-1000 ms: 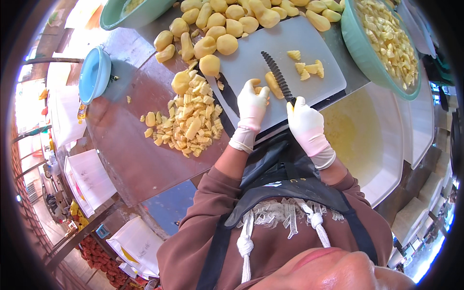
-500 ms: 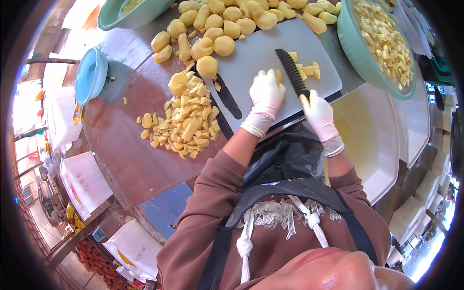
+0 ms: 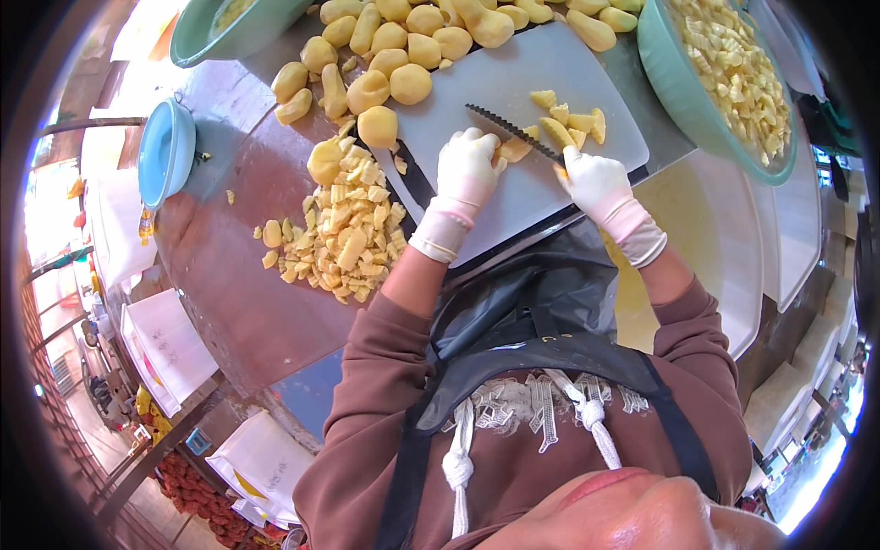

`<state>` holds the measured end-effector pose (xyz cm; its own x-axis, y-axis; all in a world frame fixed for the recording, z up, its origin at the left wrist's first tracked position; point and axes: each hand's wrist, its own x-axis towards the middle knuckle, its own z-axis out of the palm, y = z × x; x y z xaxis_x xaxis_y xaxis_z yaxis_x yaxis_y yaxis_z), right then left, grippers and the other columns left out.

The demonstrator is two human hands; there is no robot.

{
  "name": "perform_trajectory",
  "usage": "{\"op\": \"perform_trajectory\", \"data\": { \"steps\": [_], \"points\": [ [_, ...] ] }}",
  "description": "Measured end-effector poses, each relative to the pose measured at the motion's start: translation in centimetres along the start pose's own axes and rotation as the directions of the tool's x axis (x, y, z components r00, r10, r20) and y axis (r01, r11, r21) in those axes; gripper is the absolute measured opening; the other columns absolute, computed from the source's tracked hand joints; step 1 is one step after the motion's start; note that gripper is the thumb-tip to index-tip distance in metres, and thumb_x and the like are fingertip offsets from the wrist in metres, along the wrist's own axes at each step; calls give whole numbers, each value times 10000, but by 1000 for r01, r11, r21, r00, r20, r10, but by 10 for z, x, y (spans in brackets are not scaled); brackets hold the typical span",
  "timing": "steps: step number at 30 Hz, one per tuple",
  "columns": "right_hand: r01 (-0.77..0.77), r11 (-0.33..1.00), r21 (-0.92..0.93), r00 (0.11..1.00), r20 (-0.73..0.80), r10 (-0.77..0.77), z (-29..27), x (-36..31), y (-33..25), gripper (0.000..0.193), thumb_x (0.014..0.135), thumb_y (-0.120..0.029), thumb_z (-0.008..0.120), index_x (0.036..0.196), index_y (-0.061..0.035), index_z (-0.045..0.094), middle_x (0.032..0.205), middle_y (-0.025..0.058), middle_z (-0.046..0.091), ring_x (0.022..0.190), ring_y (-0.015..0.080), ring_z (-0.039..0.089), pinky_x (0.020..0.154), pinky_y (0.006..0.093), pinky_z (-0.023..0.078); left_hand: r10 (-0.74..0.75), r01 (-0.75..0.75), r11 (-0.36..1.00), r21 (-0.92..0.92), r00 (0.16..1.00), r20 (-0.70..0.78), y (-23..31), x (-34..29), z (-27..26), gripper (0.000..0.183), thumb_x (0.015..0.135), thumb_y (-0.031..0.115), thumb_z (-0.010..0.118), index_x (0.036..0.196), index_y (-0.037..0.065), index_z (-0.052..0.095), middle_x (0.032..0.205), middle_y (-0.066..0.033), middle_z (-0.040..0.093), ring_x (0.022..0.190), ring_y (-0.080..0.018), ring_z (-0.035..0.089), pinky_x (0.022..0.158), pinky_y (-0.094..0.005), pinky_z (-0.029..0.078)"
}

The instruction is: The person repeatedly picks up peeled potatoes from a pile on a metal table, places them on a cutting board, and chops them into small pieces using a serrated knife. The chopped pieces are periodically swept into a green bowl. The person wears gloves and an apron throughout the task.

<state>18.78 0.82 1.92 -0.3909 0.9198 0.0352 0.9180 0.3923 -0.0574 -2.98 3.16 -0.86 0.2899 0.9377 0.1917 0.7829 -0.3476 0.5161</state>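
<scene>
My right hand (image 3: 596, 183), in a white glove, is closed round the grip of a crinkle-cut knife (image 3: 500, 121). Its black wavy blade slants to the upper left over a white cutting board (image 3: 495, 78). My left hand (image 3: 467, 174), gloved too, rests on the board with curled fingers holding a peeled potato (image 3: 515, 148) beside the blade. Part of that potato is hidden by fingers and knife. Several cut potato pieces (image 3: 579, 121) lie just beyond the blade. Partly covered by my left wrist, a second dark knife (image 3: 414, 179) lies along the board's left edge.
Whole peeled potatoes (image 3: 410, 82) crowd the far side. A heap of cut pieces (image 3: 346, 229) sits left of the board. A green basin (image 3: 655, 69) of cut potato stands far right, a blue basin (image 3: 168, 151) far left. A white tub (image 3: 733, 238) adjoins the table at right.
The knife has swung from steep to a flatter slant, its tip now farther left. My left hand has shifted left. More cut pieces lie on the board.
</scene>
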Motion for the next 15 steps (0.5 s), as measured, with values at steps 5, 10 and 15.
{"op": "perform_trajectory", "data": {
  "steps": [5, 10, 15],
  "points": [
    [-181, 970, 163, 983, 27, 179, -10, -4, -9, 295, 948, -319, 554, 906, -28, 534, 612, 156, 622, 560, 347, 631, 507, 446, 491, -140, 139, 990, -18, 990, -26, 16, -10, 8, 228, 722, 213, 760, 878, 67, 682, 856, -101, 637, 841, -308, 612, 767, -405, 504],
    [-304, 933, 193, 953, 61, 298, -7, -6, -44, 311, 959, -330, 526, 894, -26, 524, 607, 169, 620, 550, 380, 623, 507, 482, 490, -171, 171, 985, -1, 982, -78, 25, -16, 13, 205, 739, 218, 745, 861, 66, 679, 841, -112, 638, 832, -313, 612, 756, -409, 501],
    [-379, 901, 213, 921, 181, 344, -3, 7, -42, 308, 951, -336, 524, 900, -33, 537, 653, 180, 643, 625, 377, 654, 574, 476, 522, -187, 186, 982, -28, 982, -24, 20, -11, 11, 201, 749, 208, 736, 880, 71, 671, 848, -114, 638, 837, -320, 613, 759, -414, 500]
  ]
}}
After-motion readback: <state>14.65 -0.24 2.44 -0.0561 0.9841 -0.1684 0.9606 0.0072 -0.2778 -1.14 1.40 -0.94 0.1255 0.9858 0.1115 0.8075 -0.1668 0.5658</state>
